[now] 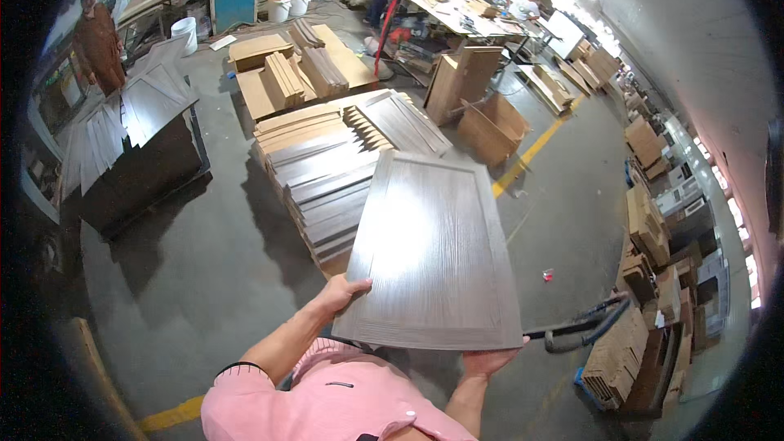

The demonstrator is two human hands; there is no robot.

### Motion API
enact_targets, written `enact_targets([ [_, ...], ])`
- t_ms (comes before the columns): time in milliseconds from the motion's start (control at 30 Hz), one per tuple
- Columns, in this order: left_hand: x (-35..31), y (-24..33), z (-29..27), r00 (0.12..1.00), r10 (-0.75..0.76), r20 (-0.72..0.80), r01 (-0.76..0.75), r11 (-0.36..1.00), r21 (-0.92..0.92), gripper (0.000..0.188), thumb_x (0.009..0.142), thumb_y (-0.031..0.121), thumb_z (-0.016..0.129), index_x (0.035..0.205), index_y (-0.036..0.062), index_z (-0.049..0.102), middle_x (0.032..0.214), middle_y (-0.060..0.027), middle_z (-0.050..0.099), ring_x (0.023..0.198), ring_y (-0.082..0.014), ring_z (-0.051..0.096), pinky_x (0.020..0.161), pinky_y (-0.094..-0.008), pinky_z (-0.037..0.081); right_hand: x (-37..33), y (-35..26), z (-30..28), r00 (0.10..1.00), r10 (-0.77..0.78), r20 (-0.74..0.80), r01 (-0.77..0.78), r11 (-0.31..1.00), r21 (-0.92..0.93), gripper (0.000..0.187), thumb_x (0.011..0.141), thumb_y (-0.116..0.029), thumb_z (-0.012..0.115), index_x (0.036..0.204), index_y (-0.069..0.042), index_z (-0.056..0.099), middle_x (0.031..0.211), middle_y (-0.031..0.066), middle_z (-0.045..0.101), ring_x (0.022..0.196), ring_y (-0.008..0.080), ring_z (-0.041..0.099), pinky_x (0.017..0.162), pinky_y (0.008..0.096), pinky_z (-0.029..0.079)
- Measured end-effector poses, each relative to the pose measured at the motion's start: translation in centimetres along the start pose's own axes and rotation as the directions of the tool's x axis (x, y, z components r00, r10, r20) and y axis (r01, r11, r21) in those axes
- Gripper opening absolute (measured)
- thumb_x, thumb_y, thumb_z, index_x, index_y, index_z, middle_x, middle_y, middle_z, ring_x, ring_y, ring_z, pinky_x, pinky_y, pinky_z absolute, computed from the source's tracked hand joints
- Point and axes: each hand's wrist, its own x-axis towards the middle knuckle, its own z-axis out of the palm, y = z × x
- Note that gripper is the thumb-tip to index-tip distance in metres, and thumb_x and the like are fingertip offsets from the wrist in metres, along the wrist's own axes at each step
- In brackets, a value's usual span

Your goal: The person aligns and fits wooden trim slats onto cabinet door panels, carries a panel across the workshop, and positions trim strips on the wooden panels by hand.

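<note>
A grey wood-grain cabinet door panel (437, 269) with a raised frame is held up in front of me, its face catching a bright glare. My left hand (343, 291) grips its left edge near the lower corner, thumb on the face. At the lower right corner my right hand (490, 361) supports it from below; its fingers are mostly hidden behind the panel. Beyond the panel lies a low stack of similar grey panels (318, 167), partly covered by the one I hold.
Brown boards (282, 77) are piled behind the stack. An open cardboard box (494, 128) stands right of it. More dark panels (151, 147) lean at left near a standing person (100, 41). Bundled boards (616, 359) and a black hose (584, 327) lie at right. A worktable (457, 12) is farther back.
</note>
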Motion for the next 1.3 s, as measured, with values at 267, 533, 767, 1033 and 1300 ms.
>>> enact_targets([
  [267,11.7,1.0,1.4,0.983,-0.077,-0.165,0.048,0.984,-0.172,0.032,0.092,0.012,0.072,0.116,-0.0084,0.067,0.104,-0.0125,0.073,0.088,-0.0199,0.07,0.079,-0.0331,0.057,9.6,7.1,3.0,0.955,0.285,-0.087,-0.277,0.956,0.093,0.074,0.094,-0.063,0.055,0.148,-0.014,0.045,0.147,0.0068,0.051,0.13,0.0277,0.049,0.108,0.0485,0.041],
  [533,23.2,3.5,5.7,0.956,-0.005,-0.294,-0.052,0.981,-0.185,0.036,0.092,0.015,0.072,0.118,-0.009,0.066,0.105,-0.0142,0.073,0.087,-0.0214,0.069,0.077,-0.0353,0.056,23.5,11.8,4.0,0.782,0.611,-0.123,-0.622,0.776,-0.1,0.036,0.094,-0.015,0.059,0.128,-0.004,0.055,0.122,0.0108,0.065,0.111,0.0266,0.064,0.095,0.0431,0.053],
  [767,37.4,3.7,6.3,0.971,-0.042,-0.236,-0.004,0.981,-0.192,0.057,0.104,0.048,0.051,0.127,-0.0026,0.063,0.112,-0.0134,0.072,0.09,-0.0197,0.068,0.081,-0.0365,0.054,43.8,12.5,1.6,0.755,0.655,-0.005,-0.655,0.754,-0.06,0.032,0.088,-0.01,0.058,0.117,0.002,0.062,0.111,0.0133,0.069,0.107,0.0287,0.066,0.1,0.0435,0.051],
  [1033,32.6,-0.9,5.7,0.627,-0.31,-0.715,0.157,0.949,-0.274,0.042,0.107,0.042,0.043,0.105,0.0042,0.062,0.085,-0.0056,0.069,0.07,-0.0159,0.065,0.057,-0.0298,0.049,70.0,19.0,-1.3,0.756,0.654,-0.032,-0.641,0.729,-0.24,0.025,0.085,-0.01,0.069,0.107,0.001,0.065,0.099,0.0062,0.068,0.091,0.0232,0.067,0.085,0.0388,0.055],
  [1300,15.8,-9.4,12.5,0.188,-0.625,-0.758,0.445,0.742,-0.501,0.046,0.104,0.044,0.046,0.087,0.0052,0.064,0.07,-0.0059,0.062,0.061,-0.0179,0.06,0.052,-0.0348,0.048,95.0,33.6,0.0,0.719,0.695,0.004,-0.643,0.668,-0.374,0.017,0.084,-0.017,0.072,0.093,-0.003,0.068,0.087,0.0049,0.067,0.075,0.0196,0.064,0.064,0.0371,0.052],
])
